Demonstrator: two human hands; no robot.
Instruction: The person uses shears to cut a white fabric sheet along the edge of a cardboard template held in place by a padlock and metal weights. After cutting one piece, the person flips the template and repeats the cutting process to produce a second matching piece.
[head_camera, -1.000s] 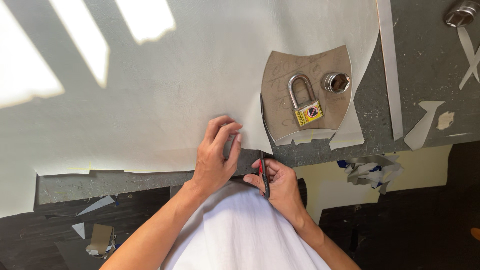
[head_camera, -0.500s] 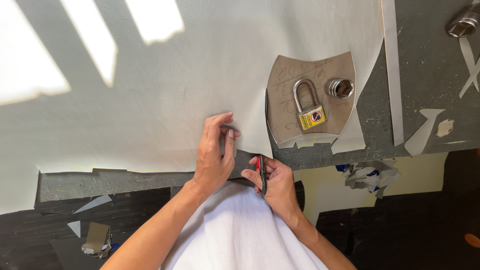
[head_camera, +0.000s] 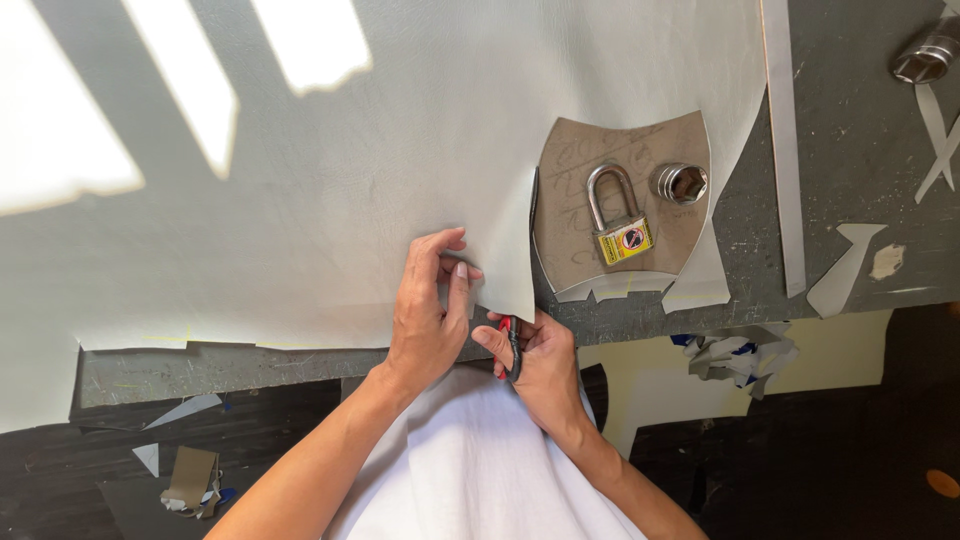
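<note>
I count one padlock (head_camera: 618, 222) and one cardboard template (head_camera: 620, 210) right of center. I see two metal sockets (head_camera: 681, 183), one at the upper right (head_camera: 925, 58).

1. Small yellow label (head_camera: 627, 240) on the padlock (head_camera: 617, 220) body, roughly square, with a round red-and-black symbol, lying on the brown cardboard template (head_camera: 620, 205).
2. No packages, signs or screens.

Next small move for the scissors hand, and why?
Probably close the scissors another short snip upward along the cardboard template edge: the right hand has them at the sheet's lower edge, and the left hand lifts the flap clear.
</note>
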